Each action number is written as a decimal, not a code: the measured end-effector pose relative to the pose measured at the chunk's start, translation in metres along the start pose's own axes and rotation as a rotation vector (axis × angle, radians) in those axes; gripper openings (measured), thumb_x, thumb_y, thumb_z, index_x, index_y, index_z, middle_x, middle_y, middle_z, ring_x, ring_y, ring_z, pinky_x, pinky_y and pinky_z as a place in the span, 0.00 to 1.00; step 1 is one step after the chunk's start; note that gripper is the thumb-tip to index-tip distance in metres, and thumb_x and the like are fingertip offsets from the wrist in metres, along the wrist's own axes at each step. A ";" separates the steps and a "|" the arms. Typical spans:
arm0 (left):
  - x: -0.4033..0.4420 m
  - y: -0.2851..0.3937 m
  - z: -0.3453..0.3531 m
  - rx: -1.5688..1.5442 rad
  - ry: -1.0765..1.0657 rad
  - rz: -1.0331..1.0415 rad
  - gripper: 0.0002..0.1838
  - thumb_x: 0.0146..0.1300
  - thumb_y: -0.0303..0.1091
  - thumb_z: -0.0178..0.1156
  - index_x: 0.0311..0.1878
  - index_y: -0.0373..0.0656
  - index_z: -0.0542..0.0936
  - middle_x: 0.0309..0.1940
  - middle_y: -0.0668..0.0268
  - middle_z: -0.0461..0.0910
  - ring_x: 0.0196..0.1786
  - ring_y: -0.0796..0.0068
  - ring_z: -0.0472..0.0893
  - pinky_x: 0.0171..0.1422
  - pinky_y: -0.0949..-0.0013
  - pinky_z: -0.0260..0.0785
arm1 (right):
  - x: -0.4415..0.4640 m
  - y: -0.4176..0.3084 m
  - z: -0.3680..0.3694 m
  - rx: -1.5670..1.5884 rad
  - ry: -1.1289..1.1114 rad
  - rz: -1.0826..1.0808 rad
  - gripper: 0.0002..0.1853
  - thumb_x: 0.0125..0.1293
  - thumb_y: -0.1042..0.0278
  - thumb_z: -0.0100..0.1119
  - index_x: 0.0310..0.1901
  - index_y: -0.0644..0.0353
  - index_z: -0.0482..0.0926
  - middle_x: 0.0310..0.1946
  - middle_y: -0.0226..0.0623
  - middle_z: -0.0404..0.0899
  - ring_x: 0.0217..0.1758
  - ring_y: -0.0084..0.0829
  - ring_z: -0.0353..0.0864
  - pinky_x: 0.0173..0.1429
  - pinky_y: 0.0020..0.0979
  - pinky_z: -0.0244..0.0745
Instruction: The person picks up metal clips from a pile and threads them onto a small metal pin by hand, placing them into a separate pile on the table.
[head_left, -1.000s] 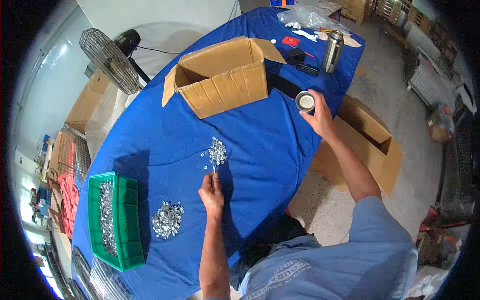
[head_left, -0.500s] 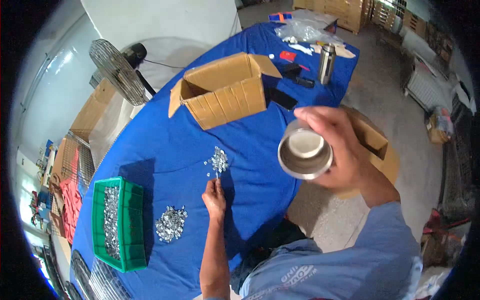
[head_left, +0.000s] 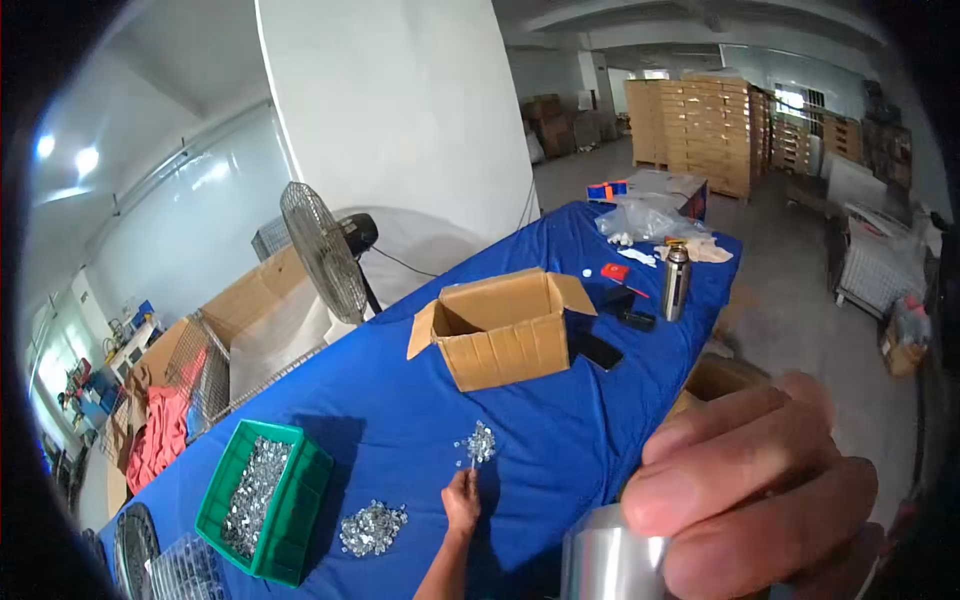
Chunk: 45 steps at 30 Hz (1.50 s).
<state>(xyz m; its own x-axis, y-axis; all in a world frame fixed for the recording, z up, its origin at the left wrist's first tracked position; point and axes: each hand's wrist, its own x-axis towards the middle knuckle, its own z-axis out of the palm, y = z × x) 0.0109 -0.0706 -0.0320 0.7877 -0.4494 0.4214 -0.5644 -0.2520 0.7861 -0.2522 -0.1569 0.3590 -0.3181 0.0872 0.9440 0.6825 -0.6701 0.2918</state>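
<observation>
Close to the camera at the lower right, my right hand (head_left: 760,490) is wrapped round a shiny metal cup (head_left: 612,560), whose lower part is cut off by the frame. My left hand (head_left: 461,500) rests on the blue cloth (head_left: 400,400), its fingers closed at the near edge of a small pile of metal pieces (head_left: 481,442); what they pinch is too small to name. Left of it lies a second pile of metal pieces (head_left: 372,528). A green bin (head_left: 301,510) at the left holds many more such pieces.
An open cardboard box (head_left: 508,352) stands mid-table. Behind it on the right are a black phone (head_left: 598,351), a steel thermos (head_left: 676,284), a red packet (head_left: 615,272) and plastic bags (head_left: 645,218). A fan (head_left: 325,250) stands beyond the left edge.
My right hand has brought the metal cup up close to the camera and tipped it. The view has tilted upward, showing more of the room. My left hand stays by the small pile.
</observation>
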 end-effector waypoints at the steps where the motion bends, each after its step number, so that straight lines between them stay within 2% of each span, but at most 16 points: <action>1: -0.002 0.014 -0.005 -0.031 -0.011 -0.058 0.15 0.72 0.40 0.58 0.43 0.34 0.82 0.22 0.51 0.78 0.24 0.66 0.79 0.31 0.60 0.69 | 0.000 0.000 0.002 0.002 0.086 -0.017 0.07 0.71 0.67 0.55 0.34 0.59 0.75 0.29 0.49 0.82 0.31 0.48 0.86 0.30 0.44 0.85; 3: 0.002 0.009 0.011 -0.051 -0.007 -0.077 0.15 0.72 0.39 0.57 0.40 0.33 0.82 0.20 0.53 0.76 0.23 0.71 0.73 0.30 0.62 0.67 | -0.005 0.003 -0.006 -0.032 0.178 -0.008 0.08 0.71 0.66 0.55 0.34 0.59 0.75 0.28 0.50 0.82 0.31 0.49 0.86 0.30 0.44 0.85; 7: 0.013 0.073 0.055 -0.277 -0.098 -0.040 0.15 0.73 0.37 0.57 0.37 0.34 0.81 0.17 0.65 0.71 0.22 0.80 0.69 0.26 0.68 0.63 | -0.029 0.019 -0.091 0.269 -0.316 0.898 0.21 0.67 0.62 0.63 0.54 0.60 0.66 0.47 0.65 0.79 0.47 0.48 0.83 0.51 0.43 0.80; 8: 0.018 0.069 0.069 -0.344 -0.236 -0.088 0.14 0.73 0.38 0.58 0.41 0.34 0.82 0.19 0.63 0.73 0.22 0.79 0.70 0.27 0.67 0.64 | -0.046 0.025 -0.124 0.216 -0.319 1.163 0.49 0.40 0.69 0.84 0.65 0.58 0.63 0.65 0.43 0.67 0.67 0.36 0.70 0.66 0.39 0.73; 9: 0.019 0.080 0.083 -0.273 -0.212 -0.004 0.14 0.73 0.37 0.57 0.43 0.33 0.82 0.19 0.59 0.75 0.22 0.77 0.72 0.27 0.65 0.66 | -0.052 0.036 -0.141 0.174 -0.057 1.320 0.46 0.42 0.70 0.82 0.65 0.56 0.65 0.64 0.40 0.67 0.67 0.35 0.70 0.66 0.37 0.73; 10: 0.022 0.090 0.093 -0.236 -0.233 0.016 0.15 0.73 0.38 0.57 0.42 0.34 0.82 0.19 0.62 0.74 0.23 0.80 0.71 0.27 0.67 0.65 | -0.067 0.070 -0.192 -0.212 -0.322 1.019 0.38 0.53 0.67 0.75 0.65 0.56 0.66 0.63 0.38 0.68 0.65 0.33 0.71 0.64 0.37 0.74; 11: 0.021 0.095 0.099 -0.196 -0.256 0.034 0.15 0.73 0.39 0.57 0.42 0.34 0.83 0.18 0.66 0.74 0.24 0.83 0.71 0.27 0.70 0.64 | -0.069 0.095 -0.218 -0.277 -0.067 1.287 0.33 0.63 0.62 0.67 0.68 0.57 0.65 0.61 0.38 0.71 0.63 0.31 0.73 0.62 0.34 0.74; 12: 0.021 0.088 0.110 -0.199 -0.278 0.039 0.15 0.73 0.38 0.57 0.44 0.34 0.83 0.19 0.63 0.77 0.23 0.79 0.73 0.28 0.68 0.66 | -0.082 0.126 -0.264 -0.485 -0.022 1.124 0.32 0.67 0.60 0.62 0.71 0.56 0.64 0.58 0.37 0.74 0.59 0.28 0.74 0.59 0.31 0.73; 16: 0.013 0.092 0.115 -0.126 -0.284 0.077 0.13 0.72 0.37 0.58 0.45 0.36 0.83 0.22 0.52 0.79 0.22 0.72 0.77 0.28 0.64 0.68 | -0.102 0.206 -0.408 -0.928 0.067 1.502 0.37 0.66 0.47 0.63 0.71 0.58 0.64 0.56 0.38 0.76 0.53 0.26 0.74 0.52 0.30 0.73; 17: 0.011 0.093 0.116 -0.092 -0.301 0.074 0.12 0.72 0.38 0.58 0.44 0.38 0.83 0.24 0.50 0.80 0.26 0.60 0.80 0.30 0.59 0.70 | -0.110 0.224 -0.421 -0.991 0.062 1.602 0.38 0.65 0.48 0.65 0.71 0.59 0.64 0.55 0.39 0.77 0.52 0.27 0.75 0.52 0.31 0.74; 20: 0.009 0.087 0.120 -0.041 -0.323 0.073 0.11 0.72 0.39 0.58 0.43 0.41 0.83 0.26 0.48 0.81 0.30 0.47 0.83 0.32 0.54 0.73 | -0.137 0.276 -0.423 -1.274 -0.418 1.587 0.40 0.56 0.55 0.72 0.67 0.63 0.66 0.53 0.44 0.78 0.53 0.31 0.77 0.54 0.33 0.75; 23: 0.008 0.093 0.119 -0.056 -0.310 0.046 0.11 0.72 0.38 0.58 0.43 0.41 0.83 0.26 0.49 0.82 0.29 0.48 0.83 0.32 0.54 0.73 | -0.162 0.345 -0.441 -1.410 -0.908 1.115 0.36 0.43 0.66 0.74 0.56 0.65 0.71 0.49 0.49 0.80 0.50 0.41 0.83 0.54 0.38 0.76; 25: 0.010 0.097 0.116 -0.039 -0.330 0.040 0.10 0.71 0.37 0.58 0.43 0.40 0.83 0.26 0.49 0.82 0.29 0.49 0.83 0.32 0.55 0.74 | -0.161 0.371 -0.420 -1.290 -1.074 1.289 0.35 0.45 0.67 0.72 0.58 0.62 0.73 0.51 0.50 0.81 0.51 0.43 0.83 0.55 0.39 0.77; 27: 0.011 0.097 0.117 -0.048 -0.319 0.029 0.10 0.71 0.36 0.59 0.43 0.40 0.83 0.26 0.50 0.82 0.29 0.50 0.84 0.32 0.55 0.74 | -0.170 0.386 -0.412 -1.204 -1.022 1.360 0.33 0.48 0.69 0.72 0.59 0.63 0.74 0.46 0.46 0.81 0.51 0.40 0.81 0.55 0.38 0.73; 30: 0.010 0.099 0.115 -0.044 -0.339 0.035 0.09 0.70 0.35 0.60 0.44 0.40 0.83 0.27 0.51 0.83 0.29 0.51 0.84 0.32 0.56 0.75 | -0.183 0.410 -0.415 -1.330 -1.215 1.352 0.38 0.51 0.65 0.72 0.65 0.62 0.72 0.61 0.50 0.77 0.63 0.44 0.78 0.66 0.39 0.71; 45: 0.006 0.100 0.116 -0.044 -0.333 0.061 0.08 0.69 0.34 0.61 0.44 0.41 0.83 0.24 0.53 0.81 0.27 0.54 0.83 0.31 0.59 0.73 | -0.198 0.410 -0.399 -1.416 -1.428 1.311 0.34 0.54 0.48 0.65 0.60 0.63 0.77 0.57 0.51 0.79 0.61 0.46 0.79 0.63 0.40 0.73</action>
<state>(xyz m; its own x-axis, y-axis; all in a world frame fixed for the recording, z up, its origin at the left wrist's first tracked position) -0.0691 -0.1977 -0.0030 0.6248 -0.7196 0.3029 -0.5910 -0.1825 0.7857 -0.1718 -0.7433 0.2306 0.6061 -0.7838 0.1354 -0.7940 -0.6063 0.0441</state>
